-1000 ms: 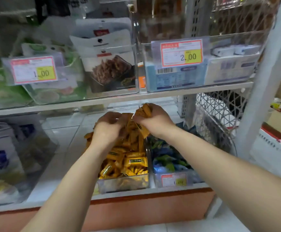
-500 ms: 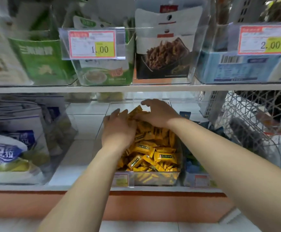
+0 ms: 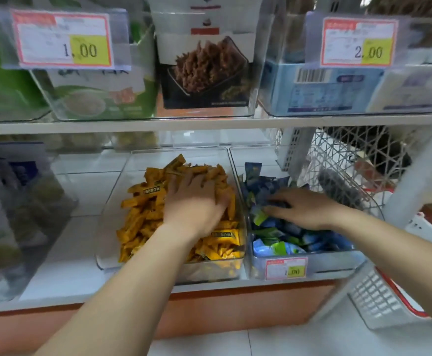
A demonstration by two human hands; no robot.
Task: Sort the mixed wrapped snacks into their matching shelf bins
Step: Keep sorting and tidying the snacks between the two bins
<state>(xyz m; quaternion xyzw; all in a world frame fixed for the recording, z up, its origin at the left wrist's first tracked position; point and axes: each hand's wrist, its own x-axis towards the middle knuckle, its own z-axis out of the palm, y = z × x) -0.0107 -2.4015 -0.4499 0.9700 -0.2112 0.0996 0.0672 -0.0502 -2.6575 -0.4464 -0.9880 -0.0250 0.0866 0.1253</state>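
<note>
White shelving fills the view, standing on a pale tiled floor point(image 3: 287, 340) above an orange base strip point(image 3: 235, 304). On the lower shelf deck point(image 3: 63, 253), two clear bins sit side by side and touching.

The left hand point(image 3: 197, 204) lies palm down on the yellow wrapped snacks point(image 3: 143, 217) heaped in the left bin point(image 3: 107, 255). Its fingers are spread and relaxed and press on the pile, closed round nothing. More yellow packets rise just beyond the fingertips.

The right hand point(image 3: 302, 209) lies palm down over the blue and green wrapped snacks point(image 3: 287, 240) in the right bin point(image 3: 338, 263). Its fingers reach toward the wall shared by the bins. Whether the tips pinch a wrapper cannot be told. A green-yellow wrapper point(image 3: 258, 217) lies just under those fingertips.

A small price tag point(image 3: 285, 269) hangs on the bin front, nearer the viewer than the right fingers. A white wire basket point(image 3: 351, 160) stands beyond and outside the right fingers.

Above both hands runs the upper shelf edge point(image 3: 209, 123). It carries clear bins with green packets point(image 3: 4, 80), a dark pouch point(image 3: 207, 68) and a blue box point(image 3: 320, 88).
</note>
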